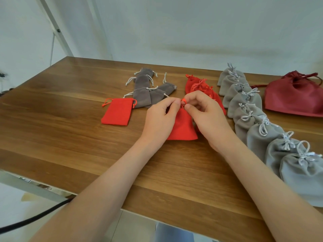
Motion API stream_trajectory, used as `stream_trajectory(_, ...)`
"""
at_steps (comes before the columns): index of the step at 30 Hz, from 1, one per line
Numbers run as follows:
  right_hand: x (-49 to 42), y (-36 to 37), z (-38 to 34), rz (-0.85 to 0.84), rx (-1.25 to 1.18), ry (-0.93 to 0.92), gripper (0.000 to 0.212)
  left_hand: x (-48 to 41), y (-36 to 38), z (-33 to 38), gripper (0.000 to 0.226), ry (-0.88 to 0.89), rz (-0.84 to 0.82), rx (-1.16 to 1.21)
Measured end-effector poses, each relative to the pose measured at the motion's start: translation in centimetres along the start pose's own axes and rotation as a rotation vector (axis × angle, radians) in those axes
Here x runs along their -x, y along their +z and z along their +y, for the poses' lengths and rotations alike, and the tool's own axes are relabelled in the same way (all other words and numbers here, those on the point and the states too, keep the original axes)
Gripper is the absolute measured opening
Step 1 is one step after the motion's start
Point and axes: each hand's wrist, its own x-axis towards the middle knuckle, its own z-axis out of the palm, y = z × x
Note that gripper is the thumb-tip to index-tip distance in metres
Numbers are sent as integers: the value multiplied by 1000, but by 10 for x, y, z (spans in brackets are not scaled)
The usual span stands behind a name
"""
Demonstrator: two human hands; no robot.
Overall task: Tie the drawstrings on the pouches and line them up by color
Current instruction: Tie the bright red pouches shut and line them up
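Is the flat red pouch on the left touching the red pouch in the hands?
Apart. The head view shows bare table between the flat pouch and the held pouch.

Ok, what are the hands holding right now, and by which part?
The red pouch, by its drawstring: the left hand and right hand each pinch the cord at the gathered neck. The pouch body rests on the table.

On the desk [70,105], one pouch [182,126] is pinched between the left hand [160,117] and right hand [208,119]. A flat pouch [118,111] is laid to its left, a loose pile [148,88] is heaped behind that, and a long row [262,135] is lined up along the right.
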Motion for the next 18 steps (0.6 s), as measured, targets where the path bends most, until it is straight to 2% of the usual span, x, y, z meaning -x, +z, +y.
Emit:
stream_trajectory(4,2,0,3,41,183,-127,14,0,-1,0,13,8,-68,19)
stream_trajectory(6,4,1,3,37,214,-171,15,1,0,0,6,-6,-76,46)
stream_trajectory(9,4,1,4,26,235,-216,18,2,1,0,8,-34,-51,98)
stream_trajectory(12,3,0,2,35,183,-213,36,2,0,0,11,-1,-40,54)
stream_trajectory(14,3,1,1,52,168,-192,40,2,-1,0,13,43,-26,27)
stream_trajectory(18,1,4,-1,54,195,-76,22,4,-1,1,13,116,21,-1)
